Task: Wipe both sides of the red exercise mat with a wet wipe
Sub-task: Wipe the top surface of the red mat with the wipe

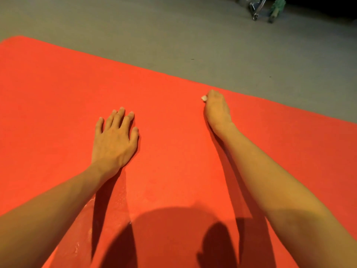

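The red exercise mat (58, 89) lies flat on the floor and fills most of the view. My left hand (114, 140) rests palm down on it with fingers spread. My right hand (217, 108) is stretched out near the mat's far edge, fingers curled round a small wet wipe (204, 98); only a white tip of the wipe shows at the fingertips. A faint damp sheen marks the mat between my forearms.
Grey floor (173, 35) runs beyond the mat's far edge. At the top right stand a metal frame piece (256, 8) and a green brush-like object (276, 8). Shadows of my head and arms fall on the near part of the mat.
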